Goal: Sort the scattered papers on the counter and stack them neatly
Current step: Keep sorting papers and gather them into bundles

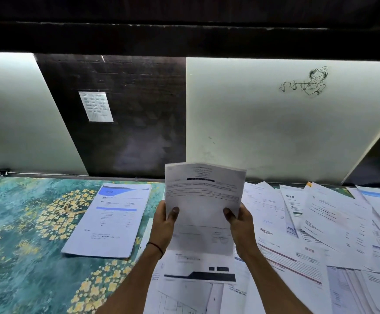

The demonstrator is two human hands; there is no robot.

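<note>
I hold a white printed sheet (203,200) upright above the counter, its top edge curling slightly. My left hand (165,225) grips its left edge with the thumb on the front. My right hand (239,225) grips the right edge the same way. A neat stack of papers with a blue header (109,220) lies to the left on the counter. Several scattered papers (309,227) overlap each other across the right half, and more loose sheets (198,282) lie under my forearms.
The counter (21,234) has a teal cover with yellow flowers. A white wall panel with a drawing (304,81) and a dark panel with a taped note (96,106) stand behind it. A cable clip (3,171) sits at the back left.
</note>
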